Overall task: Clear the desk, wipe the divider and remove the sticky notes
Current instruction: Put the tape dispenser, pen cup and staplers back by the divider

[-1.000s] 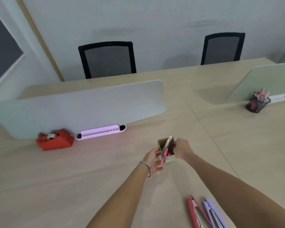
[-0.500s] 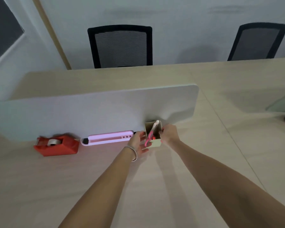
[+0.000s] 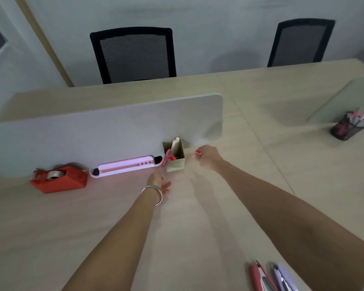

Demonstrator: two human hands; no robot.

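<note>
Having released the box point(image 3: 175, 156), each hand point(image 3: 207, 157) has drawn back.

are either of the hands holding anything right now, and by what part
Nothing is held. The left hand and right hand are both clear of the cardboard pen holder, which stands alone by the divider.
</note>
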